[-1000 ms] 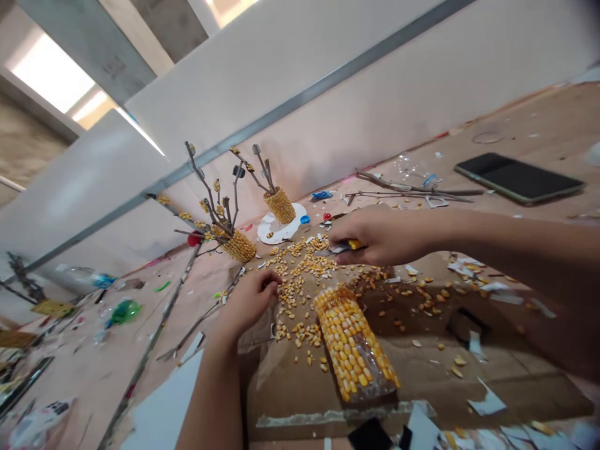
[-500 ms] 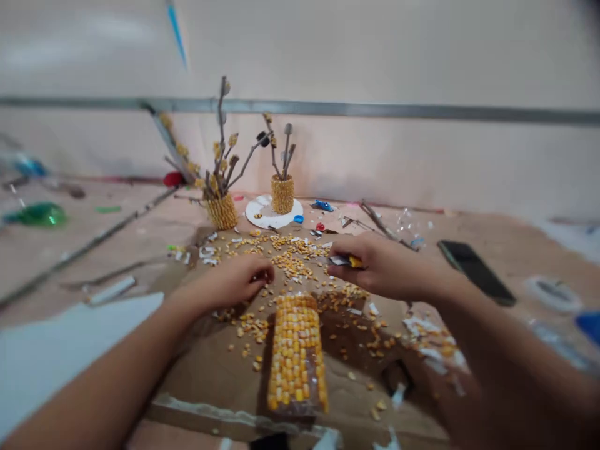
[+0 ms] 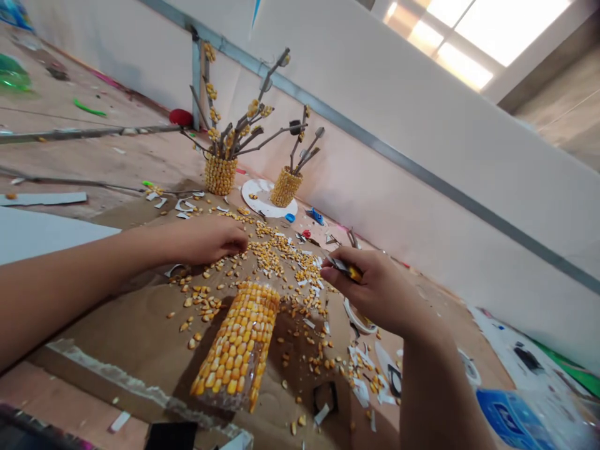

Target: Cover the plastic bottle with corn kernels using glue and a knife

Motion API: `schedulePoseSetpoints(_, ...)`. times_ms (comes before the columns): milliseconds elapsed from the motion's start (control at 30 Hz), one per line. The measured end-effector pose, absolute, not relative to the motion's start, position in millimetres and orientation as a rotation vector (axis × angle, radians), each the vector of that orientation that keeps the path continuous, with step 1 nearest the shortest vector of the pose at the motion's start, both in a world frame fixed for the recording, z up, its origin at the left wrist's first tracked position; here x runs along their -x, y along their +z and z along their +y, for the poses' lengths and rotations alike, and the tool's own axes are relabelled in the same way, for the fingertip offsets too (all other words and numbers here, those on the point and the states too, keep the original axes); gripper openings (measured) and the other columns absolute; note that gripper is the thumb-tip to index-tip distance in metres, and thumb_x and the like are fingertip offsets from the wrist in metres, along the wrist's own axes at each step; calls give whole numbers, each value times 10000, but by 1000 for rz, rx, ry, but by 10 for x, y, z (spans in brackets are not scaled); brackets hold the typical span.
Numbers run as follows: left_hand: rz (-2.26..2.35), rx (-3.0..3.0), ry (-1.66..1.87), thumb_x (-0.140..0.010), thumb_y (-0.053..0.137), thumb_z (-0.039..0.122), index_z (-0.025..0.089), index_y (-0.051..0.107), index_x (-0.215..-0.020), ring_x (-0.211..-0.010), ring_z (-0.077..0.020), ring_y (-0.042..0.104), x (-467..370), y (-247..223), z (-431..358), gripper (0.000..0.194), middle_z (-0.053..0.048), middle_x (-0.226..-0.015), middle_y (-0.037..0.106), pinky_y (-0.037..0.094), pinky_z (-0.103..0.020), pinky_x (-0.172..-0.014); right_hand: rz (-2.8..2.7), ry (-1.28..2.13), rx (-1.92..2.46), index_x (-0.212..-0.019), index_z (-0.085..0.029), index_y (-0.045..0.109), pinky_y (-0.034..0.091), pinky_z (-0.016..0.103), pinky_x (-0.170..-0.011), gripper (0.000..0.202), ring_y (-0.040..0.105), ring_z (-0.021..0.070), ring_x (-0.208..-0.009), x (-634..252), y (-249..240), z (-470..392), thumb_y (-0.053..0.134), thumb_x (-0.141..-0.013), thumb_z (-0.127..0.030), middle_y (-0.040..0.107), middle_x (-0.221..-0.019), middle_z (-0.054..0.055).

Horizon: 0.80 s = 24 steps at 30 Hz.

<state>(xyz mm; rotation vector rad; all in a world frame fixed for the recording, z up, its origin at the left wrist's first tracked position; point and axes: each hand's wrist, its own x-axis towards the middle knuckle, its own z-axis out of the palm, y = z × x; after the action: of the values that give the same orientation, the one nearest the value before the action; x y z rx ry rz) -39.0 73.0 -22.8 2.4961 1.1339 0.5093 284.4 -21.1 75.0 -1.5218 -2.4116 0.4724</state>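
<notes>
My left hand (image 3: pixel 213 240) rests low over the loose corn kernels (image 3: pixel 267 257), fingers curled; what they pinch, if anything, is hidden. In my right hand (image 3: pixel 370 284) is a small yellow-and-grey tool that looks like a utility knife (image 3: pixel 349 270), its grey end pointing left toward the kernels. Between my forearms a cylinder covered in rows of corn kernels (image 3: pixel 234 344) lies on the cardboard (image 3: pixel 135 337). Neither hand touches it. Along its right side runs a bare, shiny strip without kernels.
Behind stand two kernel-covered pots (image 3: pixel 220 175) holding twigs, the smaller on a white disc (image 3: pixel 255 194). White scraps (image 3: pixel 360 390) and a black square piece (image 3: pixel 324 398) lie at the right. A roll of tape (image 3: pixel 359 315) is beneath my right hand. A wall (image 3: pixel 398 206) rises behind.
The view has tilted and swung, bringing a bright window into sight at upper right. The right hand still holds the tool, and the kernel-covered cylinder lies in the same place on the cardboard.
</notes>
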Motion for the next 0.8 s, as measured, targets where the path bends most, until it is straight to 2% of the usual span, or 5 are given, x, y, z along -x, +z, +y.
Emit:
schedulePoseSetpoints(200, 1036, -2553, 295, -883, 673, 178, 240, 803, -854, -820, -216, 642, 379, -182, 725, 147, -45, -878, 723, 430, -299, -775, -2450, 437, 1506, -772, -223, 575, 328, 306, -583, 341, 440, 141, -599, -2834, 755, -215, 586, -1007, -470, 506, -635, -38)
schedulePoseSetpoints(367, 1125, -2525, 176, -918, 620, 156, 197, 734, -877, -818, -228, 644, 337, -117, 653, 128, -69, -885, 727, 438, -304, -755, -2465, 460, 1506, -834, -222, 625, 348, 308, -601, 351, 487, 148, -614, -2841, 722, -196, 564, -1024, -511, 576, -666, -24)
schedulePoseSetpoints(567, 1146, -2462, 215, -906, 632, 219, 200, 699, -897, -758, -211, 638, 347, -69, 626, 70, -49, -859, 721, 447, -291, -701, -2467, 486, 1480, -885, -217, 661, 360, 308, -627, 308, 491, 151, -641, -2835, 648, -157, 582, -1023, -481, 603, -700, -15)
schedulePoseSetpoints(733, 980, -2537, 348, -910, 622, 174, 212, 796, -958, -952, -238, 691, 361, -118, 640, 184, -83, -1015, 760, 495, -327, -877, -2470, 523, 1440, -866, -216, 649, 355, 306, -626, 284, 474, 148, -650, -2812, 614, -140, 602, -1019, -450, 591, -709, -18)
schedulePoseSetpoints(800, 923, -2565, 343, -934, 622, 180, 225, 822, -959, -957, -239, 691, 351, -151, 650, 206, -86, -1011, 762, 494, -336, -892, -2466, 531, 1437, -877, -218, 650, 357, 307, -625, 279, 480, 148, -651, -2806, 607, -134, 605, -1020, -453, 607, -719, -16)
